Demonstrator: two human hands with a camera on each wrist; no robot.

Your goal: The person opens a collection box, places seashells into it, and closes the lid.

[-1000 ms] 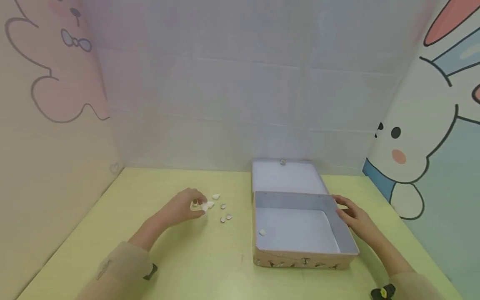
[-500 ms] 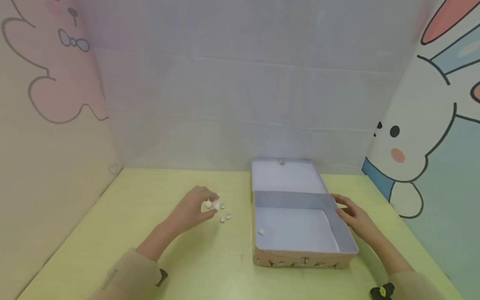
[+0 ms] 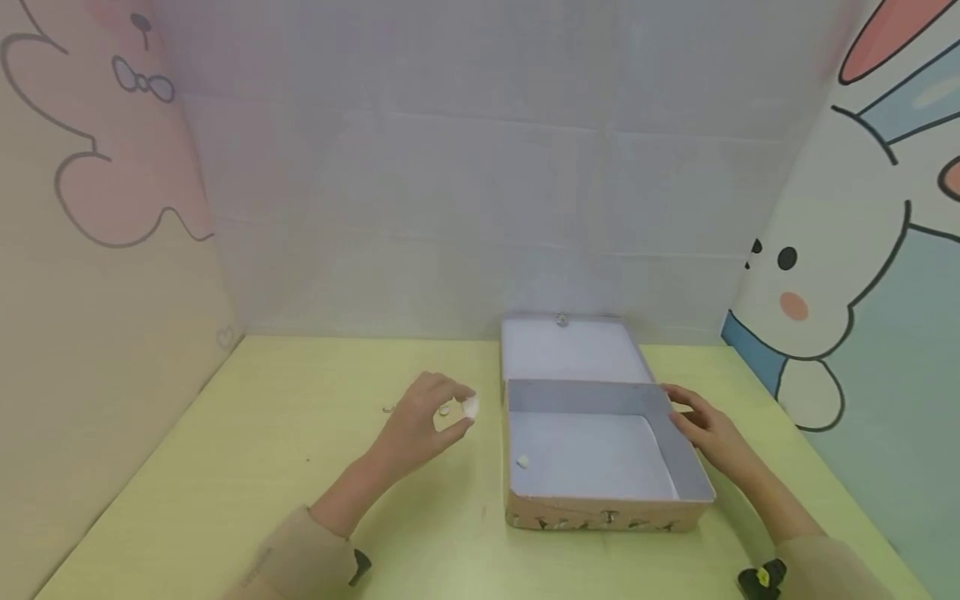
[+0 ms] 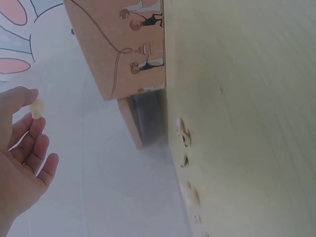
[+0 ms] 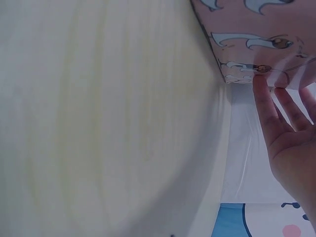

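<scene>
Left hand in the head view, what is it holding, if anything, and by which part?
The left hand pinches a small, rounded, white shell-like piece by its opposite edges, upper and lower.

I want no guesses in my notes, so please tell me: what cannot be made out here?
Head view: several loose pieces, hidden behind the left hand.
Head view: figures on the box, too small.
Left wrist view: the box's inside, hidden by its wall.
Right wrist view: part of the right hand, cut off by the right edge.
</scene>
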